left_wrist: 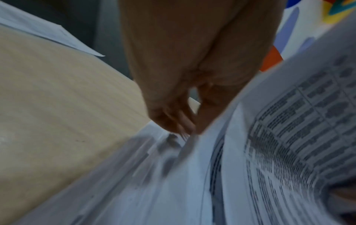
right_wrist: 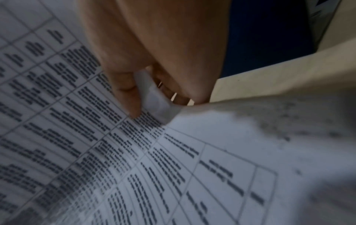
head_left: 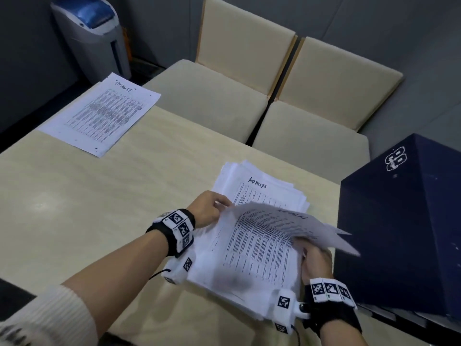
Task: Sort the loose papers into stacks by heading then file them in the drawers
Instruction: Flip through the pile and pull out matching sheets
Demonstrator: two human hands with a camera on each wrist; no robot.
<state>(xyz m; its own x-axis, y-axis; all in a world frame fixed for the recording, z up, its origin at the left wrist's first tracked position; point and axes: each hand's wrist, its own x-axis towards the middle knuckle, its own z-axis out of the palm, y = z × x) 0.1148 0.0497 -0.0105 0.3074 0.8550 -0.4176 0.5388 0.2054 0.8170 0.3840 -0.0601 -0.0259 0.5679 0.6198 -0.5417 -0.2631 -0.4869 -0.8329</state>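
Your right hand (head_left: 315, 258) pinches the edge of a lifted sheet (head_left: 294, 226) headed "ADMIN"; in the right wrist view the thumb and fingers (right_wrist: 127, 97) are clamped on a curled bit of that paper. Your left hand (head_left: 209, 208) holds the sheet's other side, fingers (left_wrist: 173, 118) curled together at the paper's edge. The sheet hangs tilted above the loose pile (head_left: 249, 258) lying on the surface (head_left: 99, 208) between your wrists. Just beyond it sits a fanned stack (head_left: 262, 186) also headed "ADMIN". Well apart, at the far left corner, lies another printed stack (head_left: 104, 113). A dark blue drawer unit (head_left: 404, 221) stands on the right, near the pile.
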